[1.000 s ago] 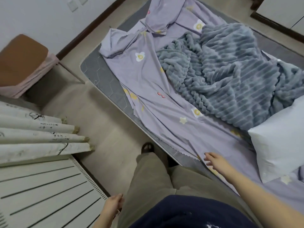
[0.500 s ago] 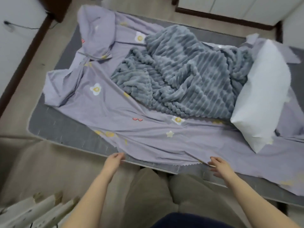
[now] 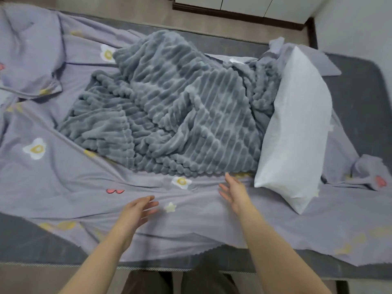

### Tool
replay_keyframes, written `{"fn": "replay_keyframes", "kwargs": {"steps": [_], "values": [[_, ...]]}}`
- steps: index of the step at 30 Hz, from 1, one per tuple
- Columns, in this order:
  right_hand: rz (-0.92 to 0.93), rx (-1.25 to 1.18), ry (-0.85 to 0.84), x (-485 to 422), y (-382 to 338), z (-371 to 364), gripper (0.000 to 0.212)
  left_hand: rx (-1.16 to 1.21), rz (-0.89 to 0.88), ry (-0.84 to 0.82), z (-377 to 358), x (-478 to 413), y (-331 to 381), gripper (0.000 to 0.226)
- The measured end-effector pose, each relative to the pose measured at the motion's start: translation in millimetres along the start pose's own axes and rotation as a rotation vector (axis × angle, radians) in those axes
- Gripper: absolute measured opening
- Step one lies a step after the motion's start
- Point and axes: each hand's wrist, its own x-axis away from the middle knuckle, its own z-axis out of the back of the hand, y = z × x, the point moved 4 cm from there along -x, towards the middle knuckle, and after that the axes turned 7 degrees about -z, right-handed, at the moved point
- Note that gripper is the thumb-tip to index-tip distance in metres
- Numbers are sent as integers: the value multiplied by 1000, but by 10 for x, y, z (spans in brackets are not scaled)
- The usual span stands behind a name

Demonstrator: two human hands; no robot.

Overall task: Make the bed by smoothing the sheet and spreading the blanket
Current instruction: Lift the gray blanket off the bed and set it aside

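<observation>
A lilac sheet (image 3: 70,187) printed with small flowers and stars lies wrinkled and askew over a grey mattress (image 3: 31,240), bunched up at the far left. A grey ribbed fleece blanket (image 3: 174,115) sits crumpled in a heap on the middle of the sheet. My left hand (image 3: 135,211) reaches out over the sheet's near part with its fingers straight, holding nothing. My right hand (image 3: 235,192) is spread open just in front of the blanket's near edge, a little left of the pillow.
A white pillow (image 3: 297,128) lies at an angle on the right, against the blanket. Bare mattress shows at the far right (image 3: 360,98) and along the near edge. Beyond the bed are floor and white cabinet doors (image 3: 244,5). My legs stand against the mattress's near side.
I have leaned in closer over the bed. Both hands moved forward from the sheet's near edge onto the sheet, the right one up to the blanket's edge.
</observation>
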Motion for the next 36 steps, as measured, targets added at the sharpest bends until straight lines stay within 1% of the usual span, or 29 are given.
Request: {"fn": "replay_keyframes", "kwargs": {"steps": [2, 5, 7, 8, 9, 10, 11, 12, 14, 15, 16, 17, 18, 19, 20, 21, 22, 24, 25, 26, 27, 28, 29, 30, 31, 32, 33, 34, 36], "values": [[-39, -93, 10, -230, -178, -66, 67, 18, 22, 5, -82, -58, -29, 25], [-82, -278, 28, -529, -460, -89, 65, 22, 23, 13, -154, -121, -34, 25], [-72, -380, 52, -654, -651, -97, 60, 13, 27, 21, -190, -188, -19, 24], [-37, -377, 66, -687, -741, -113, 60, 13, 29, 23, -208, -221, -11, 24], [20, -321, 75, -696, -829, -146, 60, 17, 30, 24, -232, -248, 5, 25], [101, -213, 70, -678, -908, -215, 57, 23, 31, 21, -265, -270, 27, 25], [199, -57, 49, -599, -982, -323, 48, 38, 33, 14, -317, -293, 59, 25], [313, 120, 10, -463, -1033, -467, 35, 62, 38, 8, -388, -314, 102, 26], [543, 538, -100, -103, -987, -786, 10, 141, 74, -10, -579, -342, 227, 29], [639, 769, -172, 95, -891, -944, 10, 208, 101, -15, -676, -351, 304, 30], [726, 982, -269, 296, -755, -1087, 16, 298, 117, -10, -759, -356, 385, 31], [792, 1155, -368, 512, -600, -1204, 21, 397, 121, 15, -816, -359, 467, 31], [835, 1270, -463, 701, -445, -1285, 25, 492, 123, 64, -838, -360, 540, 30], [852, 1323, -527, 848, -318, -1322, 32, 568, 137, 136, -808, -368, 577, 29], [867, 1311, -557, 931, -227, -1327, 38, 608, 147, 201, -765, -384, 600, 31], [871, 1264, -553, 962, -180, -1303, 40, 617, 131, 231, -719, -395, 627, 36], [853, 1198, -548, 978, -181, -1264, 34, 617, 107, 222, -690, -396, 678, 39], [690, 1030, -558, 936, -241, -1133, 9, 554, 70, 125, -673, -361, 831, 40], [621, 929, -532, 861, -274, -1036, 17, 488, 47, 56, -657, -328, 906, 36], [601, 828, -482, 784, -325, -916, 33, 426, 15, 9, -626, -295, 970, 29], [630, 743, -384, 705, -398, -788, 48, 373, -31, -2, -572, -254, 1032, 24], [690, 679, -227, 620, -489, -634, 60, 334, -79, 8, -509, -208, 1074, 20], [748, 677, -21, 539, -601, -485, 71, 315, -116, 11, -449, -135, 1101, 15], [789, 701, 173, 468, -706, -354, 86, 312, -147, -5, -410, -43, 1117, 15], [821, 699, 293, 429, -820, -260, 100, 327, -161, -29, -364, 62, 1106, 22], [840, 682, 332, 379, -934, -212, 105, 363, -152, -66, -324, 173, 1079, 31], [864, 717, 340, 332, -1036, -199, 102, 410, -124, -103, -282, 300, 1047, 37], [875, 826, 339, 296, -1125, -214, 94, 454, -98, -138, -237, 442, 1022, 42], [844, 1155, 285, 212, -1229, -303, 69, 523, -90, -171, -111, 733, 974, 41]]}}
